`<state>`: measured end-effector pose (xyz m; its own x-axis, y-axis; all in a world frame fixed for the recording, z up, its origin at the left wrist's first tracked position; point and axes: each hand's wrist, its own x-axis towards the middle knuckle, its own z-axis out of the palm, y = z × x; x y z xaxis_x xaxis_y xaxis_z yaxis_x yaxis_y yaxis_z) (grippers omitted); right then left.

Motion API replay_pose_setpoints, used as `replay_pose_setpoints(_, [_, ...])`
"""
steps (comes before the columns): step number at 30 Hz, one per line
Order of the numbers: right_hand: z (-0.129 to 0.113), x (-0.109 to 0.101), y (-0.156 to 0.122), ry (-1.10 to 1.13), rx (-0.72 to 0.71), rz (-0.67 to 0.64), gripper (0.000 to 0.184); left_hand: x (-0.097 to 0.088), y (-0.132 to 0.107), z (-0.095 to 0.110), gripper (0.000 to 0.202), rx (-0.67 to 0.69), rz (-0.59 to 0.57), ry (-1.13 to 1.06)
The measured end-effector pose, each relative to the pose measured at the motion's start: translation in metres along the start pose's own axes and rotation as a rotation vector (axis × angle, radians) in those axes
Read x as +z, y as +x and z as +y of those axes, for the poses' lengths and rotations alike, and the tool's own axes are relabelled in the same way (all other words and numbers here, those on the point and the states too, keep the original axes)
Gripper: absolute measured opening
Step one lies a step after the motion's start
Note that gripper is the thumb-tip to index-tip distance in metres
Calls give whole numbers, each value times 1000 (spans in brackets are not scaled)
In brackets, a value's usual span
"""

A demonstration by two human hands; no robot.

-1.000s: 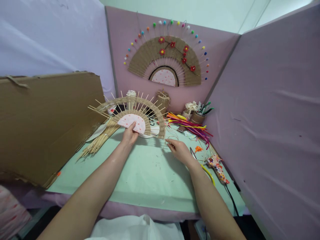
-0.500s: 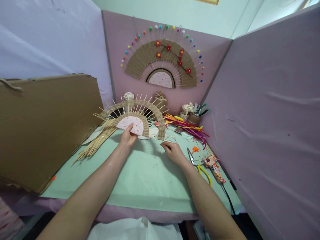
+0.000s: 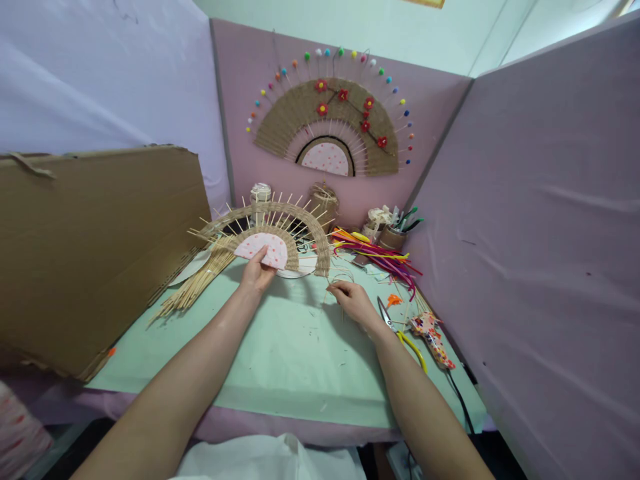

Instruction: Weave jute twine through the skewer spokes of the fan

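Observation:
My left hand (image 3: 257, 272) grips a half-round woven fan (image 3: 325, 248) by its pink-dotted white centre, thumb on the front face and the other fingers hidden behind. Thin wooden sticks fan out from the centre through two bands of brown twine weaving, their tips bare past the outer band. Just off the fan's lower right end, my right hand (image 3: 349, 297) pinches a thin strand of twine (image 3: 341, 276) that loops near the band. Scissors (image 3: 407, 343) with yellow handles lie right of my right wrist.
A glue gun (image 3: 433, 340) in patterned wrap lies at the right, its cord over the table edge. Colourful pipe cleaners (image 3: 385, 257) lie behind. Bundled sticks (image 3: 195, 283) and a cardboard sheet (image 3: 100, 260) are at left. A finished fan (image 3: 280, 123) hangs on the back wall.
My right hand has shifted slightly to the right, away from the fan's end, still pinching the strand. The left hand keeps its hold on the fan. The whole view has shifted a little.

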<state>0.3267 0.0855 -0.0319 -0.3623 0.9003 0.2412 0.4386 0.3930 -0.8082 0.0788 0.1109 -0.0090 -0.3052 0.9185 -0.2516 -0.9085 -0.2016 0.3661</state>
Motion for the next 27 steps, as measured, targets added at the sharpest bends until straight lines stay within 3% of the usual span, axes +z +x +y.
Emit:
replay_pose_setpoints(7, [-12, 2, -8, 26, -84, -184, 28, -4, 6, -4, 32, -4, 0, -1])
replay_pose_setpoints(15, [-9, 2, -10, 71, -77, -209, 29, -6, 7, -4, 32, -4, 16, -11])
replay_pose_setpoints(19, [-5, 3, -6, 29, -65, -159, 28, -5, 6, -2, 30, -13, 15, 1])
replay_pose_setpoints(27, [-3, 0, 0, -8, 34, 101, 29, -5, 2, -1, 21, -31, 15, 59])
